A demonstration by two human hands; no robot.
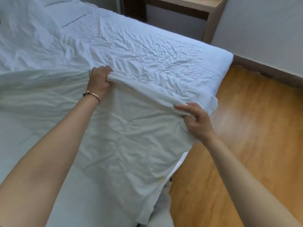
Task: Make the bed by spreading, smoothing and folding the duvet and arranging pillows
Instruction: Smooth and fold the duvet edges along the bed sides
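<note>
Both arms stretched forward over a wide bed under a wrinkled white fitted sheet (147,51). Left hand (99,81) clenched in a fist around the rolled top edge of a thin, creased white duvet (118,136), knuckles up, a slim rose-gold metal bangle (95,95) circling the wrist just behind. Right hand (196,119) lower and further out, at the bed's side, fingers curled under the same rolled edge and thumb laid flat along its top, pinching the cloth. Rolled edge pulled taut between the two hands, running diagonally. Duvet draped from that edge back beneath both forearms, hanging off the mattress side below the right arm. Beyond the left hand, a plump white fabric pillow (32,17). Beside and beneath the right hand, glossy orange-brown wooden plank floor (246,128). Far ahead of the right hand, a light wooden bedside table (211,18) against a grey wall.
</note>
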